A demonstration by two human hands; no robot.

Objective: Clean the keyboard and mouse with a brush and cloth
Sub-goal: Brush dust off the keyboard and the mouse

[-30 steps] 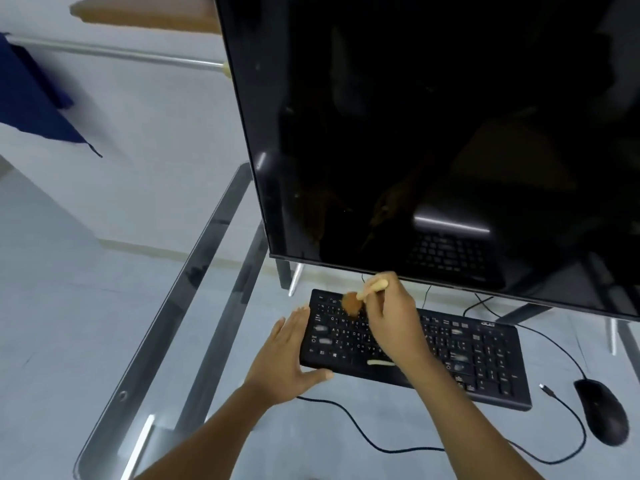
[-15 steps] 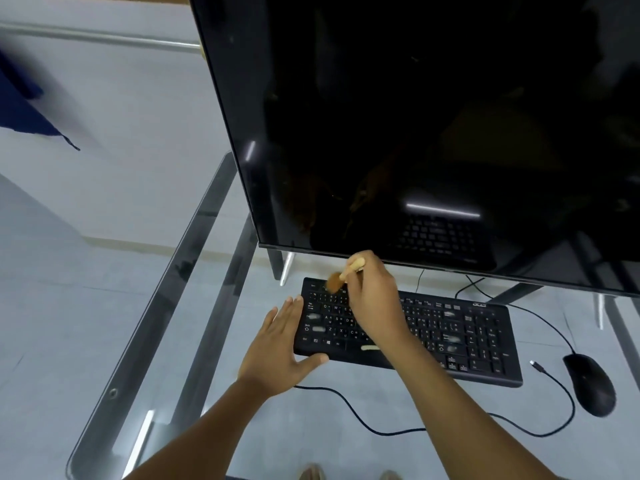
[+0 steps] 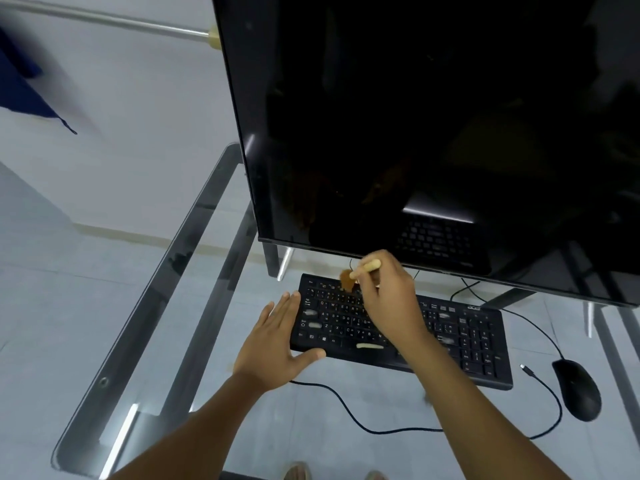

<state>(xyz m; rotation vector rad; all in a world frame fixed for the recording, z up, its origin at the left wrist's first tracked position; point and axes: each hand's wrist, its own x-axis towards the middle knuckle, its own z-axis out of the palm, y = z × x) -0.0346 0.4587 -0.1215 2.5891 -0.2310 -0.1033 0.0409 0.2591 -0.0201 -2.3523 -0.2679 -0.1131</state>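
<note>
Gripping the brush (image 3: 360,271) by its pale handle, your right hand (image 3: 389,299) curls its fingers around it and sets the brown bristles on the far left keys of the keyboard (image 3: 460,341). Your left hand (image 3: 277,344) lies flat with fingers straight and slightly spread, thumb against the keyboard's near left edge, apparently steadying it. The black keyboard sits on the glass desk (image 3: 145,306) just below the dark monitor (image 3: 433,133). The black mouse (image 3: 576,389) rests to the right, apart from the keyboard, its cable looping nearby.
</note>
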